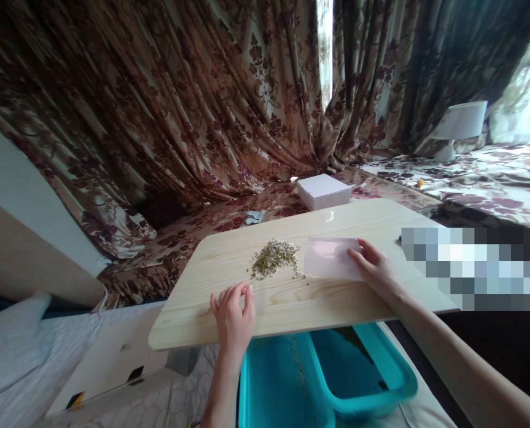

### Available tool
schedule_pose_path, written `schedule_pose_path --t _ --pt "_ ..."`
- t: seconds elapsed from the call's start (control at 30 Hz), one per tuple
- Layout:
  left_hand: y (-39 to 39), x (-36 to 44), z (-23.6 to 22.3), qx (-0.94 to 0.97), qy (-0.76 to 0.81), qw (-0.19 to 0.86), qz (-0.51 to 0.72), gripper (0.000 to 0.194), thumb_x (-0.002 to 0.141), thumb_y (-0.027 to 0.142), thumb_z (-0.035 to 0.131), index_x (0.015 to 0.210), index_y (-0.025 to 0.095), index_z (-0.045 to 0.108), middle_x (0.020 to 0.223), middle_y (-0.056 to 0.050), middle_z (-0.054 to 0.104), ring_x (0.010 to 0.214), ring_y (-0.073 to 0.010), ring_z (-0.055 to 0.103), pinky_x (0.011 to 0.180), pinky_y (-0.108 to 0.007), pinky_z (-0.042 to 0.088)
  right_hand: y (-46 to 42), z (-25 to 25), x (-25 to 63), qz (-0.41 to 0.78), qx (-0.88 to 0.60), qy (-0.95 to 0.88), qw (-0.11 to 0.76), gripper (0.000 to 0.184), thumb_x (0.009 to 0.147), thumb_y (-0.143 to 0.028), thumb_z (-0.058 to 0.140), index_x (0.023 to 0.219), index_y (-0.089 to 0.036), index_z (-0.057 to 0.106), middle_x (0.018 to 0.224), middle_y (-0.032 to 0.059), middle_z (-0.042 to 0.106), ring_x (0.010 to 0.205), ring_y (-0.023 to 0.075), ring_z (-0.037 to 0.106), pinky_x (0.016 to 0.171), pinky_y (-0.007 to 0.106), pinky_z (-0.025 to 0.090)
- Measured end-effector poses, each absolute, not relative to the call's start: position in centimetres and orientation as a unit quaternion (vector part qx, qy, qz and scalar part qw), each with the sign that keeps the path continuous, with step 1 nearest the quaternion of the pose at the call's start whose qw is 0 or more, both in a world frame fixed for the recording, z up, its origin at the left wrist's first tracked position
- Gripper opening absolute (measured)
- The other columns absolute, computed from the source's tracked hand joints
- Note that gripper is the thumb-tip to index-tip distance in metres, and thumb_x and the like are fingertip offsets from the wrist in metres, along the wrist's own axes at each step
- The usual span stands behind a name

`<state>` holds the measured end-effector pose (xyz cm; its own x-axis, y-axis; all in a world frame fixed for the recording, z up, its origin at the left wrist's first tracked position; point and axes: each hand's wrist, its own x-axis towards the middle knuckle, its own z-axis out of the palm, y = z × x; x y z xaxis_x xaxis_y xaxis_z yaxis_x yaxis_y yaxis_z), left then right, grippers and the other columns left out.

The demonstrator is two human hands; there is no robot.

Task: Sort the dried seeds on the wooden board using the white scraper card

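Note:
On the pale wooden tabletop (193,303) lies a loose heap of small dried green, yellow and whitish plant bits (274,259). My right hand (374,268) pinches the right edge of a thin white rectangular paper (331,258), thumb on top. Its left edge lies close to the heap; I cannot tell whether it is a single sheet or a flat bag. My left hand (233,310) rests at the near edge of the tabletop, just in front of the heap. Its fingers are loosely bent, the thumb is apart, and no object shows in it.
Below the near edge stand two turquoise plastic tubs (287,380), the right one with dark plant bits inside. A white box (324,191) sits behind the table, near a grey cloth (254,217). At left lies a large white flat box (109,362). A lamp (461,122) stands far right.

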<state>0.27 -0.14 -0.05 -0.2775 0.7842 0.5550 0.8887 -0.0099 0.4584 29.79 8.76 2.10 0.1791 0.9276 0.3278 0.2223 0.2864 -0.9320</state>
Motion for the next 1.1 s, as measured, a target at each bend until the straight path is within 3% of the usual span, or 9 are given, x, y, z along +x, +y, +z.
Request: schedule_pose_path --t 0.5,1.1 --pt "0.0 0.23 -0.13 -0.597 -0.703 0.068 -0.38 0.027 0.093 0.036 0.044 0.095 0.023 0.067 0.102 -0.006 0.072 0.1 -0.0243 0.063 0.109 -0.055 0.021 8.87 1.87 29.73 0.368 -0.485 -0.526 0.593 0.038 0.068 -0.042 0.068 0.097 -0.018 0.063 0.072 0.0014 0.065 0.065 0.0172 0.059 0.056 0.027 0.046" --pt "0.28 -0.26 -0.67 -0.598 -0.702 0.063 -0.382 0.026 0.091 0.038 0.046 0.094 0.024 0.067 0.101 -0.006 0.072 0.098 -0.0239 0.063 0.11 -0.057 0.02 8.52 2.29 29.16 0.378 -0.438 -0.556 0.597 0.037 0.073 -0.051 0.069 0.091 -0.02 0.06 0.07 0.0011 0.066 0.063 0.0158 0.061 0.053 0.025 0.048"
